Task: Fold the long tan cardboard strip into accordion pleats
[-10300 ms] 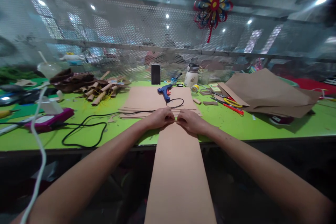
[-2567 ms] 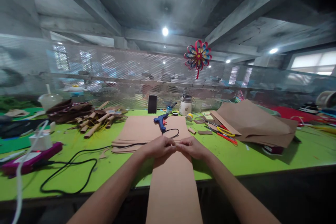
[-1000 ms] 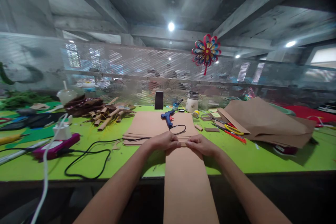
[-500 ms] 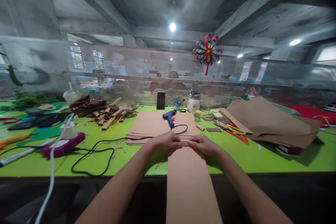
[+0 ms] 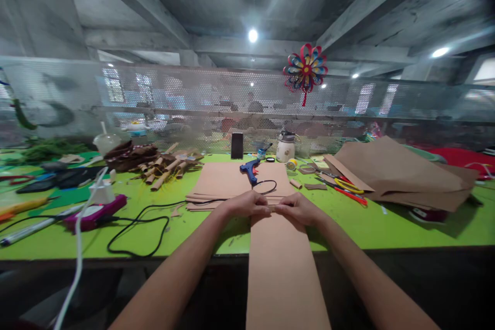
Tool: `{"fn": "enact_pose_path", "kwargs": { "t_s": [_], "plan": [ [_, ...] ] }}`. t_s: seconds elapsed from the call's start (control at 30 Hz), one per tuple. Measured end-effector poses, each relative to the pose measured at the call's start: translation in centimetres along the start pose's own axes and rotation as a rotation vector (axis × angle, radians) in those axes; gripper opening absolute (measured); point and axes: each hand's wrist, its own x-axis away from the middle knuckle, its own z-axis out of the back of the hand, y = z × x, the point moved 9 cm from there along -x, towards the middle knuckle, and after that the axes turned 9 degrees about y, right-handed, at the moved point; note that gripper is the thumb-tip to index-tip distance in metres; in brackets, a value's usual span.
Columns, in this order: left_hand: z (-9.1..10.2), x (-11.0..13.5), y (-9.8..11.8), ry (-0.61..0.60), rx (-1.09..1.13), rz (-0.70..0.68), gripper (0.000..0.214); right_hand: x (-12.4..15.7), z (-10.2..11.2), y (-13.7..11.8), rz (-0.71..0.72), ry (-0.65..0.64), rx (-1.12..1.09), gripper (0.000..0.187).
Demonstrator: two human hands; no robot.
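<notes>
Pinched at the far end
Left hand (image 5: 250, 203) and right hand (image 5: 297, 208), fingers curled nearly closed, grip the brown paper strip (image 5: 285, 273).

The picture's bottom edge cuts off the paper strip (image 5: 285, 273) — the hands (image 5: 250, 203) partly hide its far end.

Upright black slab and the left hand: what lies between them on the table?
In the head view, a stack of brown sheets lies between the slab and the left hand, with the blue glue gun resting on it.
</notes>
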Motion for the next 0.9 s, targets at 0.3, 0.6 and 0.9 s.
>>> {"fn": "enact_pose_path", "kwargs": {
  "t_s": [0.3, 0.6, 0.9],
  "plan": [
    [0.5, 0.0, -0.5, -0.011, 0.053, 0.07, 0.041, 0.1, 1.2, 0.9, -0.061, 0.06, 0.007, 0.042],
    [0.0, 0.1, -0.9, -0.061, 0.145, 0.104, 0.039, 0.2, 0.8, 1.2, -0.043, 0.031, -0.052, 0.039],
    [0.8, 0.4, 0.0, -0.045, 0.208, 0.089, 0.051, 0.0, 1.1, 1.3, -0.04, 0.024, -0.03, 0.041]
  ]
}}
